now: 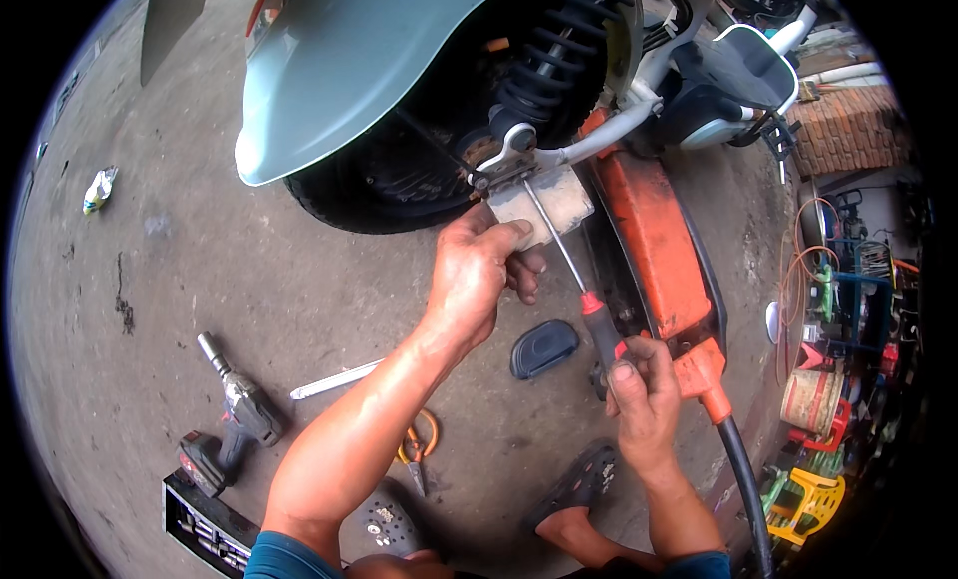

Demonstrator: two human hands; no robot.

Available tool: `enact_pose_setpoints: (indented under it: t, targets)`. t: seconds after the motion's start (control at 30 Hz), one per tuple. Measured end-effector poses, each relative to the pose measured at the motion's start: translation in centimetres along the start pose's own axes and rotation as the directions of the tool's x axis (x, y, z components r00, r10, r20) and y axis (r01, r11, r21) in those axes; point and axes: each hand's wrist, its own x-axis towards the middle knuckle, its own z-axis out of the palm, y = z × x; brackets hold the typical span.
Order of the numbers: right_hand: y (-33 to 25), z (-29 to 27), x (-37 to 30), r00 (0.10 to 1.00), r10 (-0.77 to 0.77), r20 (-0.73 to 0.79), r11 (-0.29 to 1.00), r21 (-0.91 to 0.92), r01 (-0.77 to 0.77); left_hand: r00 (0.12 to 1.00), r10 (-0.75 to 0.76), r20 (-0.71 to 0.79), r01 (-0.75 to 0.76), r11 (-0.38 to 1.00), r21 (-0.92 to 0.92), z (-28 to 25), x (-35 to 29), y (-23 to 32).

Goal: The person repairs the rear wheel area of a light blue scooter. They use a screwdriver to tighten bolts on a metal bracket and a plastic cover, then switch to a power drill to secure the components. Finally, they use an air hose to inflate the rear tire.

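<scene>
My left hand (474,265) grips the near edge of a pale, worn rectangular block (567,208), thumb on top, just below the scooter's rear axle area. My right hand (644,394) is closed around the red and grey handle of a screwdriver (602,329). Its long shaft slants up and left across the block, with the tip at the far edge by a metal bracket (517,150). Whether the tip touches a fastener I cannot tell. Above are a black coil shock absorber (549,70), the dark wheel (364,195) and a light blue rear body panel (359,70).
An orange floor jack (654,240) with a black handle (745,479) stands right of my hands. On the concrete lie a black oval cover (544,348), orange-handled scissors (419,447), a silver bar (334,381), a cordless impact wrench (244,404) and a socket case (205,524). Clutter lines the right.
</scene>
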Motion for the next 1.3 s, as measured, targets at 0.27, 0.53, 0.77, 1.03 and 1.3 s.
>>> enact_pose_setpoints:
  t: [0.27,0.53,0.77,1.03,1.3]
  targets:
    - [0.69,-0.77,-0.7,0.999,-0.036,0.013,0.999,-0.003,0.036,1.0,0.003,-0.001,-0.003,1.0,0.002,0.01,0.13,0.03]
    - [0.66,-0.34,-0.49,0.999,-0.029,0.014,0.999,-0.013,0.03,1.0,-0.006,-0.026,0.005,1.0,-0.022,-0.05,0.21,0.12]
    - [0.48,-0.13,-0.34,0.999,-0.026,0.019,0.999,-0.023,0.027,0.999,-0.012,-0.03,0.011,1.0,-0.018,-0.02,0.2,0.16]
    - [0.45,0.09,-0.18,0.999,-0.042,0.01,0.999,-0.02,0.042,1.0,-0.006,-0.023,0.005,1.0,-0.027,-0.15,0.2,0.12]
    - [-0.08,0.02,-0.28,1.0,0.006,-0.022,0.999,0.04,-0.006,1.0,-0.003,-0.023,0.002,1.0,-0.022,0.01,0.19,0.11]
